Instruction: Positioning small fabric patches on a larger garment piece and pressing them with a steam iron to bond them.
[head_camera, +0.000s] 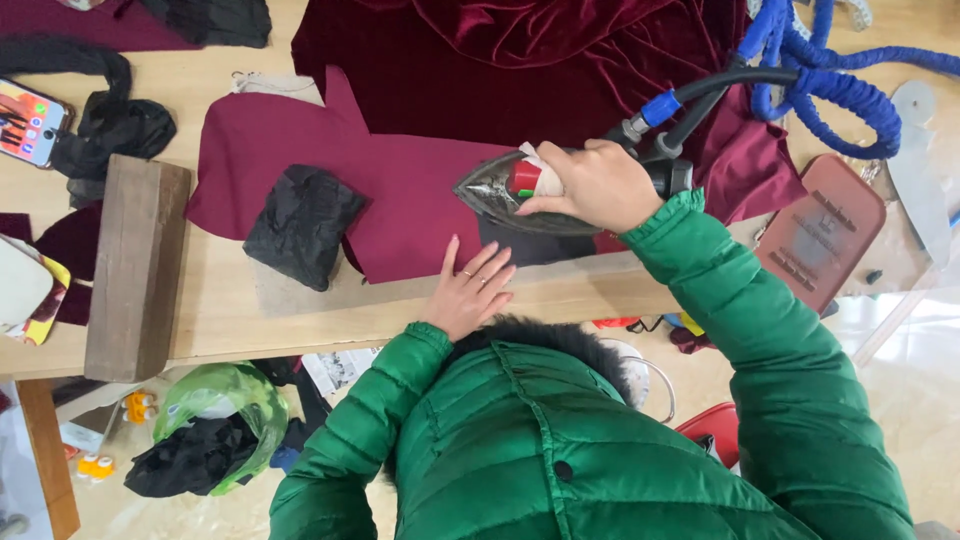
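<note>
Below the steam iron (520, 195), off the desk (300, 315) edge, a green bag (225, 400) holds dark cloth. The iron sits on the maroon fabric piece (400, 190) close to the desk's near edge, with bare wood open to its lower left. The right hand (598, 185), arm bent, wraps its grip tight around the iron's handle; the left hand (470, 290) lies flat, fingers spread, on the fabric's near edge just below the iron.

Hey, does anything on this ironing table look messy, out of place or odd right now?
Mostly a busy worktable. The phone lies half under black cloth at the far left edge. A crumpled black fabric piece sits on the maroon fabric. The right hand grips the iron; the left hand rests flat.
</note>
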